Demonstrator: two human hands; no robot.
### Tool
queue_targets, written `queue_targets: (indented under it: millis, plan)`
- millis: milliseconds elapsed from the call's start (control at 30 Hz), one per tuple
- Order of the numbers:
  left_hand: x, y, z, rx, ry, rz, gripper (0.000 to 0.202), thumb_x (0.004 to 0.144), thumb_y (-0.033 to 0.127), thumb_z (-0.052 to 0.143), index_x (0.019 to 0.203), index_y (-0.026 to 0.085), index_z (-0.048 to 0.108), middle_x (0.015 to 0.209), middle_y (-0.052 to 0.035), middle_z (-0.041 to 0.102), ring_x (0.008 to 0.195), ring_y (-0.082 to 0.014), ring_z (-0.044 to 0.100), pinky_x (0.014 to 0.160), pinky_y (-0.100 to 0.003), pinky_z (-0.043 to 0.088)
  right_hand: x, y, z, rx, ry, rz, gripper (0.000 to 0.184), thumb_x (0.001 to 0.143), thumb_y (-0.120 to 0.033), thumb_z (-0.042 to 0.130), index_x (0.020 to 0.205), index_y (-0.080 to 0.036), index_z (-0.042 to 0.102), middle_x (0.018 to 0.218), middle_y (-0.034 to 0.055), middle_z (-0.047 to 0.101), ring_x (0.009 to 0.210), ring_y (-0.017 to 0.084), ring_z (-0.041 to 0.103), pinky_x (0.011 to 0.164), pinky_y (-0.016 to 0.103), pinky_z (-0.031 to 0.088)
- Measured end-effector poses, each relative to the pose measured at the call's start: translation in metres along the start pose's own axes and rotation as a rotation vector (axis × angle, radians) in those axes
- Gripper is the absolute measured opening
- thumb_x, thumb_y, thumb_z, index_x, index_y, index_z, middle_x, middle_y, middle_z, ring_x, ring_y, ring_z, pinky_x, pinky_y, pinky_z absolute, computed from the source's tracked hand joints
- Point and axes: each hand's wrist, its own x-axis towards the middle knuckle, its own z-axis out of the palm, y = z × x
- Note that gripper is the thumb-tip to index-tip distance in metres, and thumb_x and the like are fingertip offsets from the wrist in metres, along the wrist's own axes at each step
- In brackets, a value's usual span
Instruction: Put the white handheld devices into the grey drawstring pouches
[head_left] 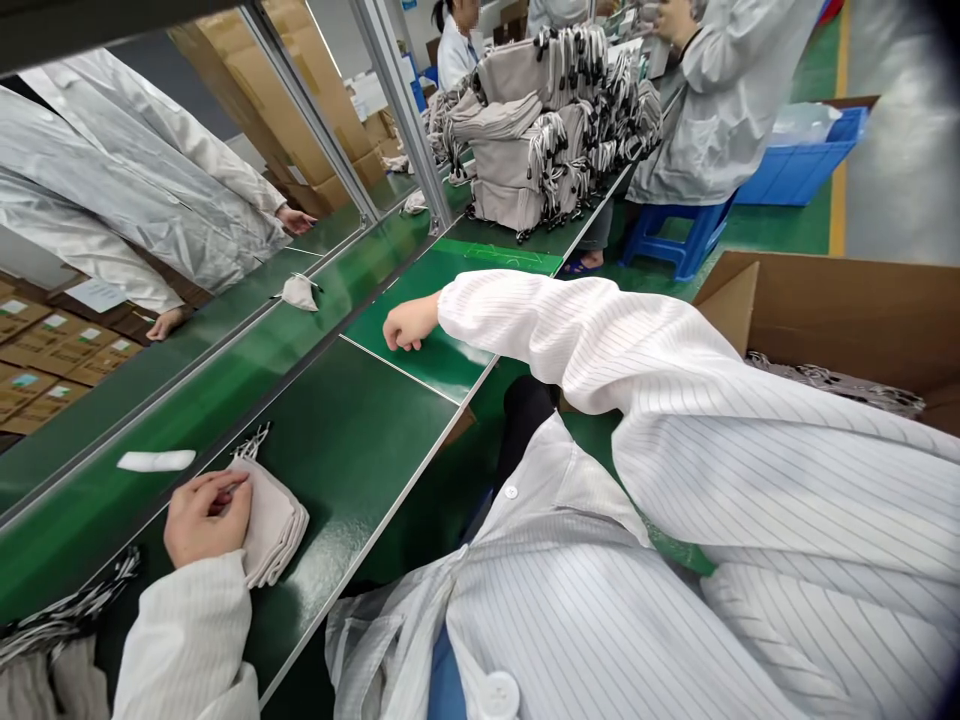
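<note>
Curled fingers of my left hand point(208, 515) rest against the left edge of a small stack of grey cloth drawstring pouches point(274, 530). Its thumb and index finger meet over the top pouch; whether they pinch the cloth is hidden. Pale cords point(253, 442) stick out at the stack's far end. Farther along the bench, my right hand point(411, 322) is closed with its knuckles up, low over the green work surface point(375, 410). Nothing shows in it. Left of my left hand, a white strip point(156, 460) lies on the green conveyor belt point(247, 400).
A single pouch point(300, 292) sits on the belt. Tall piles of pouches point(517, 150) stand at the bench's far end; more pouches point(56, 680) lie lower left. An open carton point(847, 310) is at my right. Co-workers in white coats point(150, 170) stand opposite and sit beyond.
</note>
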Motion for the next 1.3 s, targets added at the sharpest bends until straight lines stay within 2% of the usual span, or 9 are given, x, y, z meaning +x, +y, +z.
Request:
queue_targets:
  millis: [200,467,900,1300]
  plan:
    - [-0.004,0.003,-0.005,0.015,-0.033,-0.017,0.02,0.078,0.033,0.067,0.09,0.017,0.069,0.102,-0.0022,0.063,0.07,-0.0137,0.053,0.077,-0.032,0.052,0.004,0.0,0.006,-0.028,-0.022,-0.007,0.029,0.085,-0.005,0.057,0.111,-0.01,0.068,0.083,-0.0002,0.071,0.065,0.009,0.064,0.073,0.02,0.048]
    - [-0.011,0.009,-0.01,-0.005,-0.041,-0.042,0.02,0.078,0.031,0.068,0.091,0.017,0.07,0.104,-0.002,0.062,0.072,-0.0135,0.054,0.077,-0.03,0.052,0.006,-0.006,0.014,-0.038,-0.039,0.008,0.031,0.086,-0.005,0.056,0.114,-0.009,0.069,0.084,0.0018,0.071,0.062,0.009,0.062,0.069,0.02,0.047]
    - [-0.012,-0.001,-0.007,0.001,-0.032,-0.019,0.021,0.079,0.034,0.067,0.092,0.018,0.071,0.106,-0.0035,0.063,0.074,-0.0156,0.057,0.077,-0.032,0.052,0.005,-0.013,0.016,-0.044,-0.058,0.034,0.033,0.086,-0.006,0.058,0.118,-0.013,0.067,0.088,0.0025,0.07,0.062,0.008,0.061,0.068,0.019,0.047]
    - [-0.017,-0.016,-0.002,-0.002,-0.043,-0.002,0.03,0.079,0.041,0.062,0.093,0.016,0.072,0.111,-0.0044,0.062,0.078,-0.0188,0.06,0.081,-0.037,0.055,-0.001,-0.019,0.02,-0.045,-0.052,0.025,0.032,0.089,-0.01,0.055,0.12,-0.013,0.064,0.092,0.0046,0.069,0.065,0.011,0.06,0.061,0.02,0.045]
